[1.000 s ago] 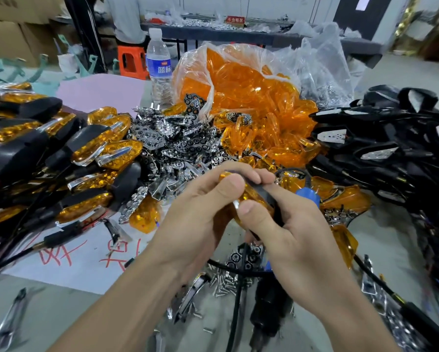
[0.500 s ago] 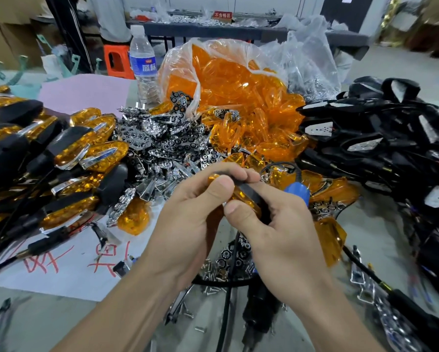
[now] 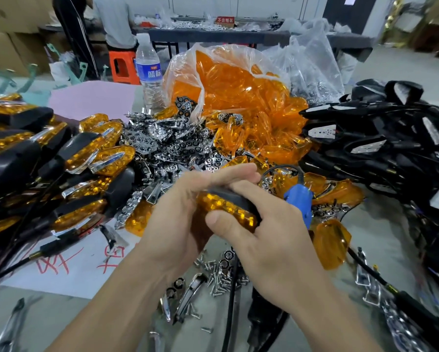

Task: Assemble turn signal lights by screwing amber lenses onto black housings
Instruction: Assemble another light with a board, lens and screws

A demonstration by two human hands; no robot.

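**One light in hand, heaps to go**

Nearest me, loose screws point(image 3: 218, 273) lie under the wrists. My right hand point(image 3: 271, 247) grips the turn signal light point(image 3: 243, 205), thumb on its amber lens point(image 3: 226, 208). The left hand point(image 3: 177, 217) lays near-straight fingers across the black housing point(image 3: 226, 192). Lens looks seated; screws, can't tell. Beyond: finished lights point(image 3: 60, 158) left, bare housings point(image 3: 381, 148) right, bag of lenses point(image 3: 236, 97) behind. Plenty left, I'd say.
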